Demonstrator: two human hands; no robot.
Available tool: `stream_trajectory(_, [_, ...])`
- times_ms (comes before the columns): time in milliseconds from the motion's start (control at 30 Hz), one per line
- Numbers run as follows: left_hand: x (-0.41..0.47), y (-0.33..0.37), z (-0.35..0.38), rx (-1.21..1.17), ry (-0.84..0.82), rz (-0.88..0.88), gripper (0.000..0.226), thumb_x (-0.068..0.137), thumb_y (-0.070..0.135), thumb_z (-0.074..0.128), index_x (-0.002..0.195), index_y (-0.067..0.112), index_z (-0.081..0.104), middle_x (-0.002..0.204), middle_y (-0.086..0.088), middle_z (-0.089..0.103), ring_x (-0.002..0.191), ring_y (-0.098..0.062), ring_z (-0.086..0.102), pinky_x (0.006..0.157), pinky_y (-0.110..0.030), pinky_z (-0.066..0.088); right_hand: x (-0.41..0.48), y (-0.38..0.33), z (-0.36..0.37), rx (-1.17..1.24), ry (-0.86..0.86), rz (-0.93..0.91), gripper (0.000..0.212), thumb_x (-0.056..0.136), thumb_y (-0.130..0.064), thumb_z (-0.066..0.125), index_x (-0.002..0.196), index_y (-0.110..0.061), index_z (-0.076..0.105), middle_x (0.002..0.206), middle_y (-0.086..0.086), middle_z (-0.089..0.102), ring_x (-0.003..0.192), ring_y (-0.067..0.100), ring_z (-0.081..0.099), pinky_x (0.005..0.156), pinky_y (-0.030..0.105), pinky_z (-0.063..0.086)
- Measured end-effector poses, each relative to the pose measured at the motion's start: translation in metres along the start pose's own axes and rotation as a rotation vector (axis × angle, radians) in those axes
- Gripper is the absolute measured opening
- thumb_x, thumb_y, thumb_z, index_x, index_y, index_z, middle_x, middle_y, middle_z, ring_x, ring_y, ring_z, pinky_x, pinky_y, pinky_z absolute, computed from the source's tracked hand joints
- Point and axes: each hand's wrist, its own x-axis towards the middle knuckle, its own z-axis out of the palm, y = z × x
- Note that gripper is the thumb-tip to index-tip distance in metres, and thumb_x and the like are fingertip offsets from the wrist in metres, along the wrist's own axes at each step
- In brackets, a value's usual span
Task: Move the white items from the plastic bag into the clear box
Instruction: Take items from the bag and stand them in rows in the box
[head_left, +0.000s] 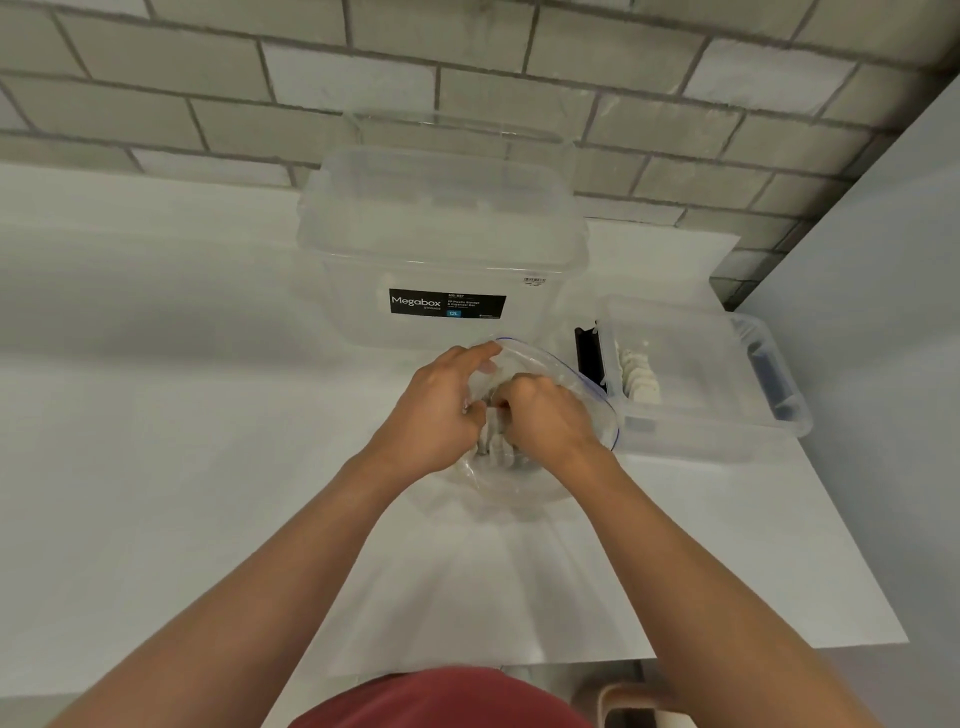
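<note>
A clear plastic zip bag (566, 384) with a blue edge lies open on the white table, in front of the big box. My left hand (441, 410) holds the bag's left rim, fingers curled over the plastic. My right hand (545, 415) is inside the bag, its fingers curled round white items (496, 441) stacked there. A small clear box (727, 374) stands to the right of the bag. A row of white items (641, 376) lies along its left side.
A large clear Megabox storage box (441, 249) stands behind the bag, against the grey brick wall (467, 67). A white wall (893, 312) closes the right side. The white table (156, 415) reaches left; its front edge is near my body.
</note>
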Motion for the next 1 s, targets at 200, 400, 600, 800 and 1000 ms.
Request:
stream_trajectory(200, [0.005,-0.001,-0.002,-0.021,0.003,-0.026,0.064,0.085,0.005,0.064,0.142,0.029,0.048,0.122,0.015,0.058,0.075,-0.007,0.055,0.072,-0.002,0.037,-0.041,0.006,-0.029,0.164,0.168,-0.075,0.015,0.090,-0.013,0.061,0.086,-0.019,0.074,0.085,-0.003,0.069,0.077,0.020,0.064,0.069,0.037,0.054])
stream_trajectory(400, [0.007,0.002,0.001,-0.041,0.003,-0.060,0.065,0.085,0.002,0.062,0.142,0.031,0.048,0.121,0.016,0.058,0.075,-0.010,0.055,0.072,-0.003,0.038,-0.076,0.030,-0.089,0.357,0.335,-0.012,0.008,0.090,-0.024,0.072,0.093,-0.030,0.076,0.087,-0.015,0.071,0.073,0.004,0.064,0.074,0.026,0.053])
stream_trajectory(600, [0.008,0.006,0.005,-0.058,0.024,-0.074,0.063,0.085,0.002,0.063,0.140,0.031,0.049,0.119,0.017,0.059,0.075,-0.009,0.054,0.073,-0.005,0.038,-0.091,0.079,-0.150,0.528,0.563,0.106,0.004,0.090,-0.027,0.073,0.088,-0.030,0.076,0.089,-0.025,0.070,0.078,0.002,0.064,0.063,0.007,0.042])
stream_trajectory(800, [0.008,0.014,0.007,-0.040,0.043,-0.081,0.062,0.086,0.003,0.064,0.139,0.033,0.049,0.119,0.018,0.059,0.082,-0.010,0.057,0.076,-0.017,0.041,-0.053,0.144,-0.142,0.363,0.484,0.207,0.005,0.090,-0.029,0.073,0.090,-0.028,0.078,0.089,-0.013,0.070,0.071,0.005,0.060,0.070,0.011,0.042])
stream_trajectory(1000, [0.005,0.020,0.009,-0.053,0.074,-0.106,0.062,0.086,0.003,0.065,0.139,0.032,0.049,0.118,0.020,0.060,0.082,-0.011,0.058,0.077,-0.021,0.043,-0.020,0.188,-0.099,0.286,0.075,0.267,0.012,0.084,-0.025,0.075,0.077,-0.033,0.078,0.079,-0.021,0.071,0.087,0.006,0.067,0.079,0.027,0.054])
